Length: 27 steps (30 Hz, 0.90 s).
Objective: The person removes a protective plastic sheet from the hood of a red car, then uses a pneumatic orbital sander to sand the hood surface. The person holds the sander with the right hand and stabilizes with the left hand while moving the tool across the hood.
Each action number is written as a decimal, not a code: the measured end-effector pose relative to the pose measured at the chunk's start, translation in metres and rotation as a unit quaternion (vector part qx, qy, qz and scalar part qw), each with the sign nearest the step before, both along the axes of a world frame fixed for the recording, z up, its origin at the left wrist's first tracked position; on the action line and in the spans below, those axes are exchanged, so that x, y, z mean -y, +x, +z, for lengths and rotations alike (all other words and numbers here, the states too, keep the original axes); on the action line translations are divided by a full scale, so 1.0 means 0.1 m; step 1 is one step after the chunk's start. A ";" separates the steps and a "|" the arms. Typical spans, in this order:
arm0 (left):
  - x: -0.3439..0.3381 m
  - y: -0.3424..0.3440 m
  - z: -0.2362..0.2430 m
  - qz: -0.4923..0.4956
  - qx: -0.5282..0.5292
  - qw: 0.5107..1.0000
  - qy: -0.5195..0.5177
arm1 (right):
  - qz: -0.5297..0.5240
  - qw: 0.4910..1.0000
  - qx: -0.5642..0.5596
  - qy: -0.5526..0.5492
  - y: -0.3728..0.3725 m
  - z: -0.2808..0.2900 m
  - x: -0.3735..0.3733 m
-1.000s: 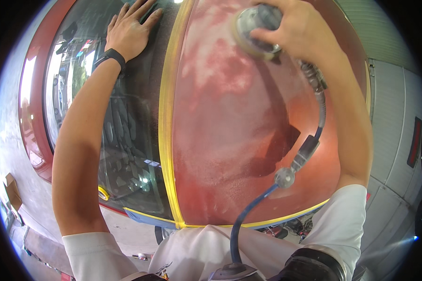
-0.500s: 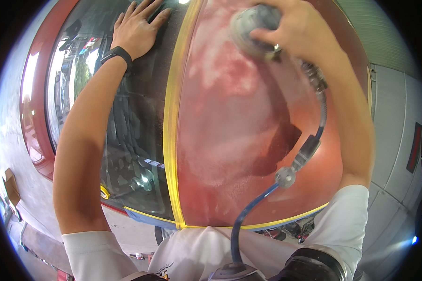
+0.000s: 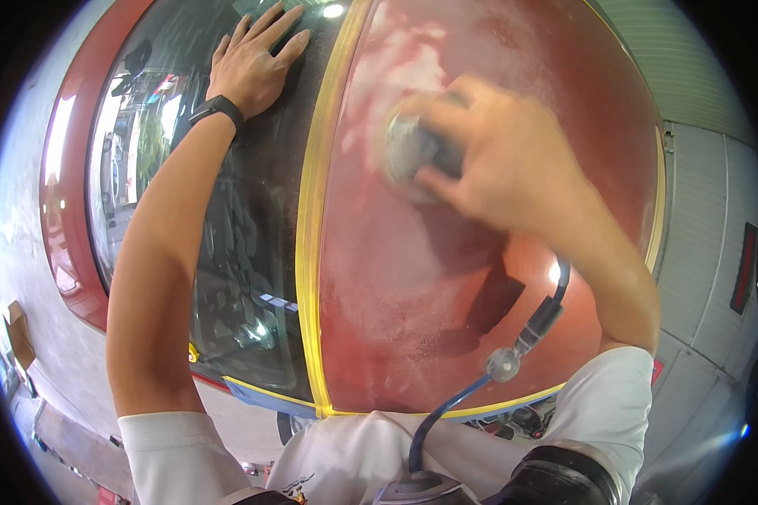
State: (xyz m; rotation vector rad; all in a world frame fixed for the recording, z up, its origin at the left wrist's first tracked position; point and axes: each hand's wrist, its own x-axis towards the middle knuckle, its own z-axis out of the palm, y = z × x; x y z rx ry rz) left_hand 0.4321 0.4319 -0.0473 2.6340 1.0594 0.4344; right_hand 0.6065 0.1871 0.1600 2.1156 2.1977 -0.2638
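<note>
My left hand [image 3: 251,76] lies flat with fingers spread on a dark glass panel [image 3: 248,223], a black band on its wrist. Yellow masking tape [image 3: 312,278] runs lengthwise between the glass and a red panel [image 3: 396,328] with pale, cloudy patches. My right hand [image 3: 518,160], blurred by motion, grips a round air sander [image 3: 404,147] on the upper part of the red panel, its fingers curled over the top. A blue hose [image 3: 455,396] with a black coupling and a round metal fitting [image 3: 504,364] trails from under my wrist toward my body.
Glossy red bodywork [image 3: 72,244] borders the glass at left, with a tape roll [image 3: 193,352] at its lower edge and a cardboard piece [image 3: 18,337] beyond. A grey panelled surface [image 3: 699,236] lies right of the car. Blue masking [image 3: 261,397] edges the near side.
My right hand and the sander have moved down and to the left across the red panel, carrying the hose fitting lower. My left hand has shifted slightly rightward, still spread on the glass.
</note>
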 end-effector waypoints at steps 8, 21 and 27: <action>0.04 0.02 0.04 0.016 0.006 1.000 -0.026 | -0.022 0.999 -0.009 0.045 0.45 -0.04 -0.45; 0.07 0.00 0.04 0.005 0.016 1.000 -0.013 | -0.102 0.993 -0.051 0.021 0.59 0.03 -0.45; 0.07 0.02 0.06 0.026 0.041 0.997 -0.055 | 0.038 0.993 -0.056 -0.100 -0.35 0.03 0.35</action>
